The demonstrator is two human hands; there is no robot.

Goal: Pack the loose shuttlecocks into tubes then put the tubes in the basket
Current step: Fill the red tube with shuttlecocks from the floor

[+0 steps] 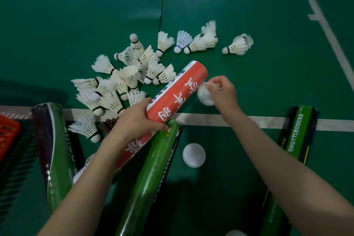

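Observation:
My left hand (137,119) grips a red tube (178,94) with white characters, holding it tilted, its far end pointing up and right. Just right of that end, my right hand (223,91) pinches a white round cap (205,96). Several loose white shuttlecocks (126,76) lie in a heap on the green floor beyond my left hand, and a few more shuttlecocks (199,42) lie farther back. The corner of a red basket (7,136) shows at the left edge.
Green tubes lie on the floor near me: a green tube (55,151) at left, another green tube (153,174) under the red one, a third green tube (293,143) at right. A second white cap (194,155) lies between my arms. White court lines cross the floor.

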